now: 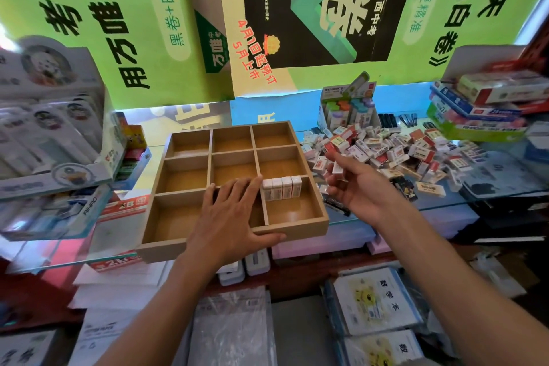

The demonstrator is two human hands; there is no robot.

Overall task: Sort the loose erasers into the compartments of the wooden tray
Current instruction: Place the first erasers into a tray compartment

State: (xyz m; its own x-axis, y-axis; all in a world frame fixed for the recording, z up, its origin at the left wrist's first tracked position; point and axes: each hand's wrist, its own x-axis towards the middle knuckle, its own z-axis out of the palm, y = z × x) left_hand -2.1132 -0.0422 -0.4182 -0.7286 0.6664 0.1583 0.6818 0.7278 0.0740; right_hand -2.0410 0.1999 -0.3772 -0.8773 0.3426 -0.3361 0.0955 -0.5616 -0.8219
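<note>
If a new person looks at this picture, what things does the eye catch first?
The wooden tray at centre, with four erasers standing in its near right compartment. The heap of loose erasers lies right of it. The left hand rests on the tray; the right hand reaches toward the heap.

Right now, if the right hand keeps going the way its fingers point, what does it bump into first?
Probably the pile of loose erasers. The right hand points up and away toward its near edge, fingers almost at the closest ones, though depth is hard to judge.
</note>
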